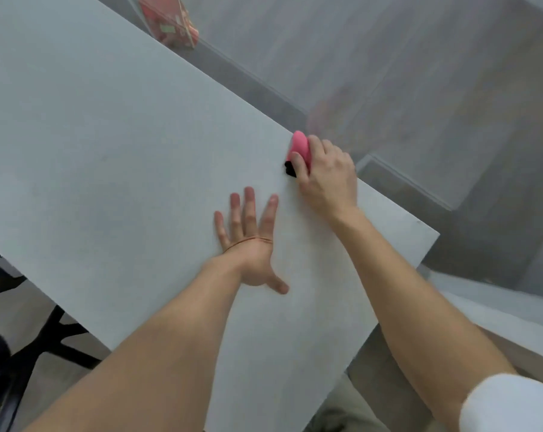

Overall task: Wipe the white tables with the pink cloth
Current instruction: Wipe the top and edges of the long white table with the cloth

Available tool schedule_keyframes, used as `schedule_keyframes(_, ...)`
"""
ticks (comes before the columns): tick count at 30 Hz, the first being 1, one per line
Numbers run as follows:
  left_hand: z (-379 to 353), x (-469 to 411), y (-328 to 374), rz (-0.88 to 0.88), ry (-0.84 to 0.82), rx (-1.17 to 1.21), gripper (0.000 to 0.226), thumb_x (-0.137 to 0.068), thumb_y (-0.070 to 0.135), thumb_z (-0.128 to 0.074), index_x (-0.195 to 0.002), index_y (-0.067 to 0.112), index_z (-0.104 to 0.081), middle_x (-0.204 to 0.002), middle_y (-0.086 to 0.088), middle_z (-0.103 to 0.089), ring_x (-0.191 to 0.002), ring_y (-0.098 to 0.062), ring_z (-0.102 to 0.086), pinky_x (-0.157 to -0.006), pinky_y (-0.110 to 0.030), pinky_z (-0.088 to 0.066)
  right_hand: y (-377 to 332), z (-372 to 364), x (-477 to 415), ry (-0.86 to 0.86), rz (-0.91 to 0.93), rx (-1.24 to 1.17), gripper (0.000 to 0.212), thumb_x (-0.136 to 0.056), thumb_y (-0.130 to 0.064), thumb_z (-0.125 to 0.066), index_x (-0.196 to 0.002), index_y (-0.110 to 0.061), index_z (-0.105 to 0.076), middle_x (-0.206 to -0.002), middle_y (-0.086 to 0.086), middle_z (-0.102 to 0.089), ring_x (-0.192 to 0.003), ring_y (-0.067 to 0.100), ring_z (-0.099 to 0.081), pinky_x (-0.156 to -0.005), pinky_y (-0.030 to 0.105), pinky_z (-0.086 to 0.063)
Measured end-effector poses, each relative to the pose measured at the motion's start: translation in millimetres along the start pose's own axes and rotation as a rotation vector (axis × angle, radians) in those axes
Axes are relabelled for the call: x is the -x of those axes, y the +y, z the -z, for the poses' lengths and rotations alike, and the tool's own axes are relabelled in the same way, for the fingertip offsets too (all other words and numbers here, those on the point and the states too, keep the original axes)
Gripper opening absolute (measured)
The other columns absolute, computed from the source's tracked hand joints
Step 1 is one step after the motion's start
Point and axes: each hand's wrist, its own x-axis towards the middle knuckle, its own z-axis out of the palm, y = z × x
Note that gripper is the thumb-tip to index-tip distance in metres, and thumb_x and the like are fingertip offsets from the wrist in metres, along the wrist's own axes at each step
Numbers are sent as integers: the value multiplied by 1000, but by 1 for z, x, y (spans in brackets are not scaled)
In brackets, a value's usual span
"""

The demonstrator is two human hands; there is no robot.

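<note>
Gripping pink cloth (301, 147), right hand (326, 179) (half hidden, perhaps folded); left hand (251, 244) splayed on white table (108, 135).

A single wide-angle view from head height looks forward and steeply down onto the table (108, 135). It is rolled, so the table's far edge runs diagonally just beyond the right hand (326, 179). The left hand (251, 244) sits near mid-frame, close under the lens.

The cloth (301, 148) in my right hand (326, 176) is bright pink, with a black patch at its near end. The table (108, 135) is plain greyish white. A thin tan band (234, 245) crosses my left hand (253, 260). My right sleeve (513, 406) is white.
</note>
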Motion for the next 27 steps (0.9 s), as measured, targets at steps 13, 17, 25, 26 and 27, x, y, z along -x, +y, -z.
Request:
schedule_keyframes(13, 6, 3, 2, -3, -41, -21, 181, -52, 77, -95, -137, 40, 61, -135, -8, 75, -130, -37, 67, -117, -70, 29, -60, -19, -31, -42, -12, 148, 47, -111, -44, -36, -137, -12, -58, -133, 10, -65, -123, 34, -58, -104, 47, -36)
schedule_keyframes(17, 7, 6, 4, -3, -35, -15, 186, -44, 80, -95, -136, 42, 61, -137, -9, 74, -131, -37, 66, -117, -69, 29, -44, -17, -25, -63, -6, 97, 54, -110, -49, -41, -143, -9, -56, -135, 12, -64, -125, 35, -57, -106, 46, -36)
schedule_keyframes(25, 3, 8, 5, -9, -4, -5, 185, -46, 76, -97, -143, 40, 57, -141, -8, 72, -134, -36, 65, -118, -70, 27, 112, 47, 108, 117, -332, 236, 55, -108, -49, -34, -113, -4, -64, -106, 20, -66, -100, 41, -58, -98, 53, -41)
schedule_keyframes(26, 4, 7, 5, -9, -1, -1, 186, -46, 76, -97, -143, 40, 57, -141, -8, 72, -134, -36, 65, -118, -70, 27, 96, 41, 98, 120, -349, 225, 54, -107, -47, -33, -109, -3, -64, -105, 21, -66, -99, 42, -59, -97, 54, -41)
schedule_keyframes(27, 4, 7, 6, -10, 2, -4, 186, -45, 76, -97, -142, 40, 57, -141, -8, 72, -133, -36, 65, -118, -70, 27, 73, 31, 80, 119, -335, 200, 55, -105, -46, -32, -108, -3, -65, -105, 22, -67, -100, 42, -59, -96, 53, -41)
